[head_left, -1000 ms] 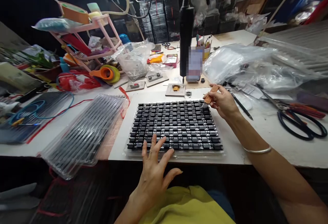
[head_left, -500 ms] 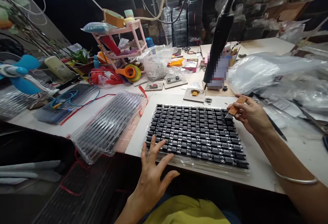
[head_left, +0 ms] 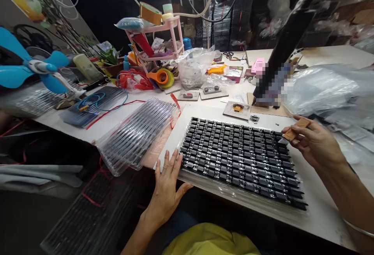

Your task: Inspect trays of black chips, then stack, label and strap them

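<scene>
In front of me a clear plastic tray (head_left: 233,192) bears dense rows of small black circuit boards (head_left: 233,152) with silver contacts. My left hand (head_left: 167,185) lies flat at the tray's near left corner, fingers stretched out and thumb spread, fingertips at the edge of the rows. My right hand (head_left: 317,140) is closed around a small scraper-like blade (head_left: 296,129) with an orange-brown handle. Its short pale tip points at the far right corner of the boards; whether it touches them I cannot tell.
Left of the boards lies a stack of clear trays (head_left: 140,130). A blue fan (head_left: 41,66) and a pink rack (head_left: 159,33) stand further left. Behind the boards are a square plate (head_left: 236,109) with an orange part and a black arm (head_left: 280,52). Plastic bags (head_left: 324,87) heap up at the right.
The view has swung left, so the scene sits further right. My left hand has shifted outward from over the boards to the tray's corner, fingers closer together. The right hand still grips the blade.
</scene>
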Action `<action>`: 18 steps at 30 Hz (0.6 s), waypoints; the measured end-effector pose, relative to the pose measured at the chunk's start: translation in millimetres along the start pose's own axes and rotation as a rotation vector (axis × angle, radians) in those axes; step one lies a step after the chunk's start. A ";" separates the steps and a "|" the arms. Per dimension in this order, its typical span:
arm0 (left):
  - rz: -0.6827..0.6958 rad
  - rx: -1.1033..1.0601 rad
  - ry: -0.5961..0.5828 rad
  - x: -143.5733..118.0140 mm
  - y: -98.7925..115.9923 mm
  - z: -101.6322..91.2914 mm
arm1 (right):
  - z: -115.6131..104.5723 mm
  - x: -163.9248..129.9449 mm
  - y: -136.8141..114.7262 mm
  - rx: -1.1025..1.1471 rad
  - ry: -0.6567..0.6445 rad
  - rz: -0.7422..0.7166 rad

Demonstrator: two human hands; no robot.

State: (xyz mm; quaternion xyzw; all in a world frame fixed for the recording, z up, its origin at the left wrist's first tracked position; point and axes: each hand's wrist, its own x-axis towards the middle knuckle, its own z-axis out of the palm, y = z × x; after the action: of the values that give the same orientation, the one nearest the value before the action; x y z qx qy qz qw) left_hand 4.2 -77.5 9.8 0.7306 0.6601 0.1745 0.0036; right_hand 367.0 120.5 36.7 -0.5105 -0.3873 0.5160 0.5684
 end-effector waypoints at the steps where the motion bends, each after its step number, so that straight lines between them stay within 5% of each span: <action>1: 0.008 0.005 -0.017 -0.7 -0.1 1.2 | -0.8 1.0 1.1 -0.002 0.003 0.001; 18: 0.017 -0.254 -0.076 29.7 -13.8 -10.3 | 2.9 -3.1 -5.5 -0.023 0.059 0.026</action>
State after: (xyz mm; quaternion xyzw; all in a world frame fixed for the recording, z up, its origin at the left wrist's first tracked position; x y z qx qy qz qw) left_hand -9.8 -49.4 23.7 0.7360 0.6258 0.2291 0.1196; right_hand 364.8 118.3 42.9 -0.5367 -0.3698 0.5037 0.5670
